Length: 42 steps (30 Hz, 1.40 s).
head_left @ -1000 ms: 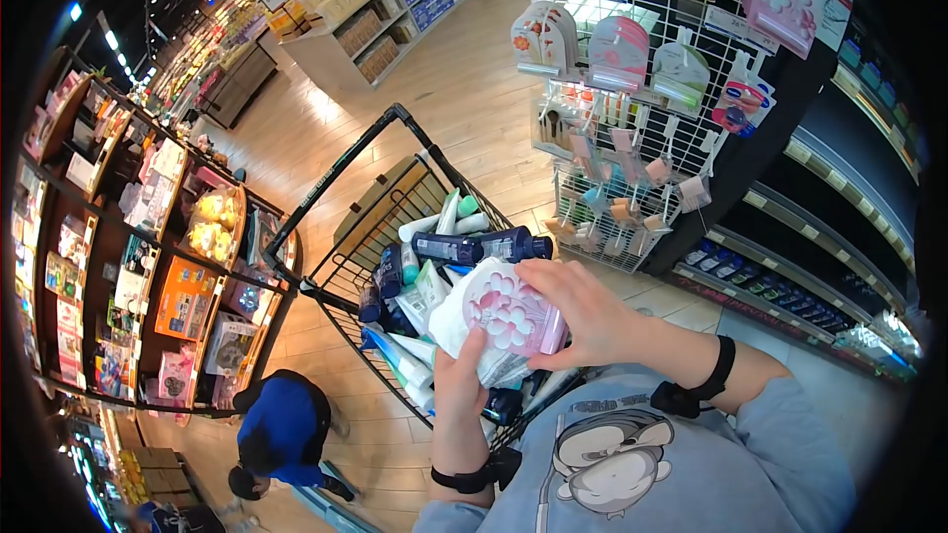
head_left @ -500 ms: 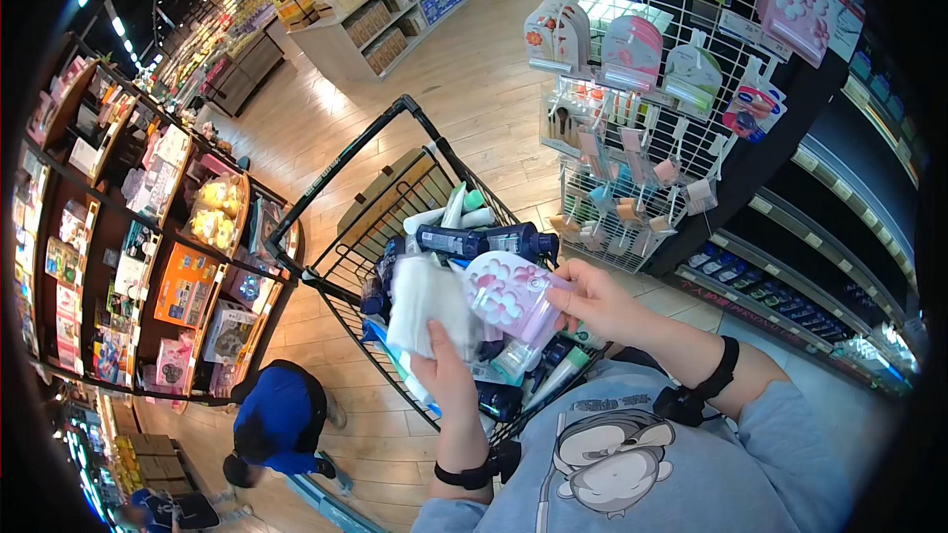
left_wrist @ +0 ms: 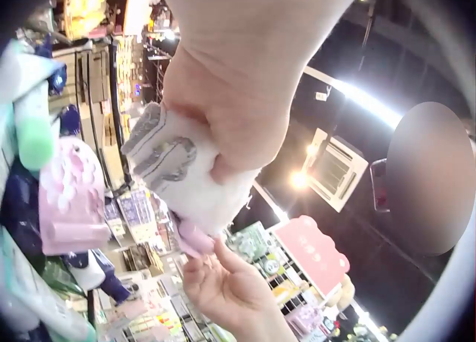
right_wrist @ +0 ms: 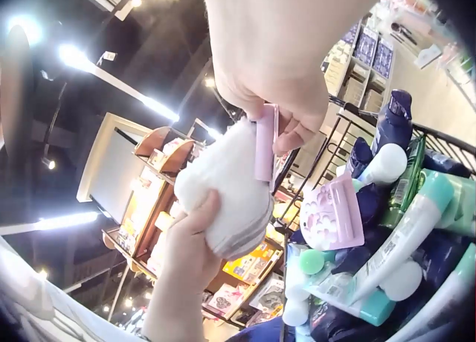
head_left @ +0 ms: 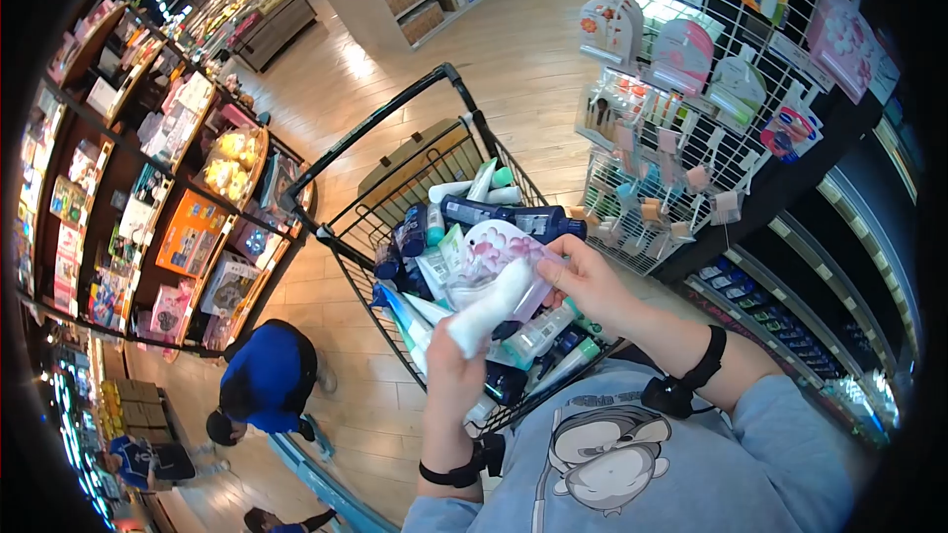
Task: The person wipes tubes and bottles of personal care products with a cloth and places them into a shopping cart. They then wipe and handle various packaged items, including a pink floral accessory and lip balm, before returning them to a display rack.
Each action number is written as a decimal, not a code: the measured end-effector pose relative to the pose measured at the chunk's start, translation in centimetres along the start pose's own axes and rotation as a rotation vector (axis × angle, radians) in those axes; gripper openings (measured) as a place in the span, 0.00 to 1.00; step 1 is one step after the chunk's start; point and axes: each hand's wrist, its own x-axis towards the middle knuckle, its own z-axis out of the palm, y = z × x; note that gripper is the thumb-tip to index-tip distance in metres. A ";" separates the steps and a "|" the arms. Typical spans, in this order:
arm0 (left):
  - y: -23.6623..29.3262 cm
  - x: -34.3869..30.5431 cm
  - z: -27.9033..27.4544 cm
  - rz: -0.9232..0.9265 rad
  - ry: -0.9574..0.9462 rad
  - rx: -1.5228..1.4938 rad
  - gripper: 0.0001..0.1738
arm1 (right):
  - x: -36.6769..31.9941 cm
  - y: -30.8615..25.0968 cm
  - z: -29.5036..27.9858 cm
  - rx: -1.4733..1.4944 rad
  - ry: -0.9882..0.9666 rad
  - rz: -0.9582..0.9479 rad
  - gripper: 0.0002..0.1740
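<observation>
My left hand (head_left: 454, 367) grips a thick, folded white cloth (head_left: 489, 314), whose layered edge shows grey stripes in the left wrist view. My right hand (head_left: 581, 278) pinches the end of a pink pack (right_wrist: 264, 145) between thumb and fingers. The cloth overlaps most of that pack in the right wrist view. Both hands are above a black wire shopping cart (head_left: 469, 99). Among the goods in it lies another pink pack with a flower pattern (right_wrist: 335, 212), surrounded by dark blue bottles (head_left: 474, 212) and white tubes with green caps (right_wrist: 405, 238).
A wire display rack (head_left: 681, 79) with hanging packs and small brushes stands to the right, beside dark shelves (head_left: 790, 266). Shelves of boxed goods (head_left: 188, 232) line the left. A person in blue (head_left: 267, 375) bends down beyond the cart's left side.
The white cloth was under the pink pack, moved left apart from it, then came back right and now overlaps its near side. Both hands keep their hold. The head view has shifted.
</observation>
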 end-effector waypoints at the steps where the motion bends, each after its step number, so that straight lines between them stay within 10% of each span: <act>1: 0.1 -0.4 -1.1 -0.169 0.027 -0.099 0.14 | 0.4 0.1 0.1 -0.132 -0.005 -0.028 0.15; 4: -3.1 -2.3 -2.9 -0.381 0.429 -0.342 0.17 | 0.9 0.9 0.7 -0.259 -0.075 -0.074 0.13; 12: -4.5 -4.7 -4.3 -0.461 0.382 -0.304 0.19 | 2.5 5.5 1.4 -0.801 -0.388 -0.237 0.19; 24: -6.1 -3.7 -0.9 -0.524 0.360 -0.517 0.17 | 1.2 4.1 -3.0 -0.755 0.047 -0.471 0.13; 28: -5.7 -3.2 -1.2 -0.501 0.339 -0.422 0.18 | 1.1 3.6 -8.4 -0.538 0.360 -0.208 0.07; 33: -3.7 -3.3 -2.2 -0.542 0.449 -0.334 0.20 | 5.6 12.7 -20.6 -0.416 0.620 -0.310 0.08; 36: -1.4 -2.9 -1.6 -0.610 0.807 -0.285 0.20 | 7.4 12.7 -25.1 -0.193 0.663 0.133 0.12; 42: 2.4 -0.9 2.6 -0.399 0.556 -0.254 0.26 | 15.4 17.6 -33.1 0.384 0.906 0.411 0.16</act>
